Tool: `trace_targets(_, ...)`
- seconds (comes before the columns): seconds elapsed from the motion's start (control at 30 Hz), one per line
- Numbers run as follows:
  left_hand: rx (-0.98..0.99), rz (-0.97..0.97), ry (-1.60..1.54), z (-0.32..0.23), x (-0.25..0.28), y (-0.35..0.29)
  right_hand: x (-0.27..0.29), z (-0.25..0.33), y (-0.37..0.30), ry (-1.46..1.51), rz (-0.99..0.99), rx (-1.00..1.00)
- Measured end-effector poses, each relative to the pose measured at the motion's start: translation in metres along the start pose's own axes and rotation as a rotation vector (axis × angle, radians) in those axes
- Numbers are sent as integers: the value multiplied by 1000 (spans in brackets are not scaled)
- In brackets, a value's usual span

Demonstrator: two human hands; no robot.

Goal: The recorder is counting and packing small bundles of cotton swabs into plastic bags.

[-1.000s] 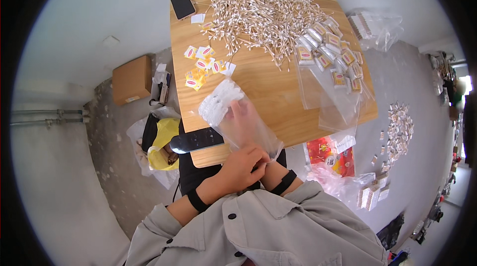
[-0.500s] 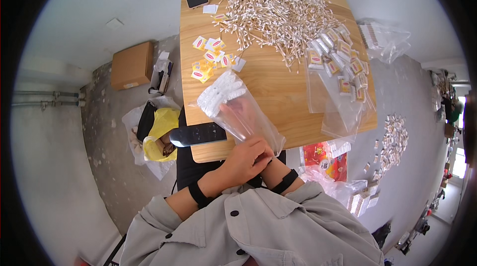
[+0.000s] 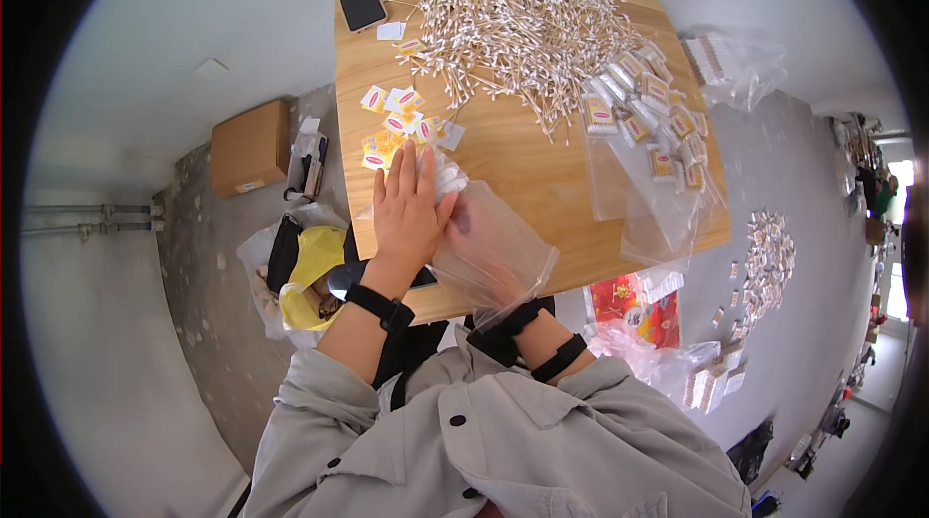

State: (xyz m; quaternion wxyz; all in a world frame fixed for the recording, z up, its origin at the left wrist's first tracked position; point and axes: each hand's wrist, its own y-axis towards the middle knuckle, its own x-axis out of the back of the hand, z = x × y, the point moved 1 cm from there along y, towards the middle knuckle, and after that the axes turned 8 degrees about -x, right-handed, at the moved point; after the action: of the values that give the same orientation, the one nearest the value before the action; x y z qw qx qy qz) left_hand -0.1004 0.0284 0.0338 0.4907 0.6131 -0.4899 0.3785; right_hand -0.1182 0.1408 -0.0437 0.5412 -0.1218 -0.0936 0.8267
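Observation:
A clear plastic bag lies over the near edge of the wooden table, with a white bundle at its far end. What the bundle is made of I cannot make out. My left hand rests on the bundle's left side, its fingers stretched out and close together. Inside the bag, seen hazily through the plastic, is my right hand up to the wrist; its fingers are mostly hidden. Just beyond my left fingertips lie several yellow-and-white printed cards.
Loose cotton swabs cover the table's far side. Small filled packs sit at the right above flat clear bags. A black phone-like device is at the far left corner. More packs lie on the floor.
My left hand has left the bag's near end and now lies flat on the white bundle at its far end. The bundle has shifted slightly right; my right hand stays inside the bag.

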Motion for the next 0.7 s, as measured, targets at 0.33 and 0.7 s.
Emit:
trace_targets(0.33,-122,22,28,-4,3,5,20,6,24,-14,-153,-72)
trace_targets(0.7,-179,64,107,-4,3,4,13,27,-8,290,-59,-51)
